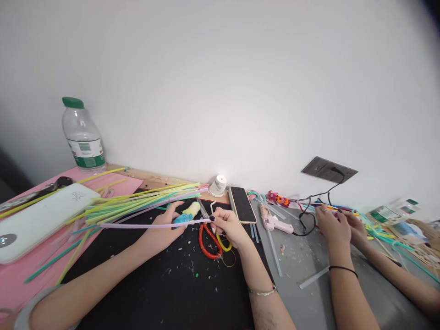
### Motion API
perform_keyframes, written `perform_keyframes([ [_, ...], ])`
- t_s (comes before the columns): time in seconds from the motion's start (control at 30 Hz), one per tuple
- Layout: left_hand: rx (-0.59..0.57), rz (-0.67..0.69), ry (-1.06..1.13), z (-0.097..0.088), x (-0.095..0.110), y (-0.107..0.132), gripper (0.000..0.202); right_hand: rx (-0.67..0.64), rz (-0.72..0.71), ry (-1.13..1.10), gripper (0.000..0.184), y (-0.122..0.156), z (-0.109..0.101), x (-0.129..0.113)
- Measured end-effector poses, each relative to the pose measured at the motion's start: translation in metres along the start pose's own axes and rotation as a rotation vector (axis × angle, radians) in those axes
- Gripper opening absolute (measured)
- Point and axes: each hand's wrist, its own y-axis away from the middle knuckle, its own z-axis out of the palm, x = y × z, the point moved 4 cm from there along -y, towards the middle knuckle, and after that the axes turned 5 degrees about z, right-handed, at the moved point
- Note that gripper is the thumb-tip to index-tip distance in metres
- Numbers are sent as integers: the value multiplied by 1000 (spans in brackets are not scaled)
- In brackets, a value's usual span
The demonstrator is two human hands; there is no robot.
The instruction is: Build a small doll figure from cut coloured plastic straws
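My left hand [161,233] is closed around a small fuzzy figure [191,212], pale yellow at the top and blue below, made of what looks like pipe cleaner. A long lilac pipe cleaner [137,226] runs across in front of that hand and the figure. Its right end is pinched between the thumb and fingers of my right hand [231,228]. Whether the lilac strip is joined to the figure cannot be made out. Red-handled scissors [202,245] lie on the black mat [165,288] between and below my hands, partly hidden by my right hand.
Several loose pipe cleaners [117,208] and a white power bank [44,220] lie left, before a plastic bottle [84,137]. A small white cup [218,185] and phone [242,205] are behind my right hand. Right are a glue gun [275,222] and another person's hands [335,227].
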Motion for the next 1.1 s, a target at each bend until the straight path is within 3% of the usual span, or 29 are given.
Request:
perform_keyframes([
  [0.13, 153, 252, -227, -6, 6, 3, 57, 33, -19, 14, 32, 0, 3, -2],
  [0.23, 243, 390, -281, -11, 16, 9, 56, 52, -42, -10, 29, 0, 7, -3],
  [0.43, 200, 519, -141, -14, 34, 17, 28, -16, 2, 136, 24, 3, 31, 2],
  [0.57, 126, 424, 60, -17, 33, 14, 30, -30, 24, 170, 20, 4, 39, 3],
  [0.8, 329, 145, 386, -27, 18, 7, 39, 261, -137, -85, 19, 0, 21, -2],
  [0.93, 329, 59, 619, -22, 10, 2, 36, 390, -236, -186, 23, 1, 10, -8],
  [1.1, 312, 27, 743, -19, 5, 1, 33, 423, -276, -187, 32, 3, 2, -11],
])
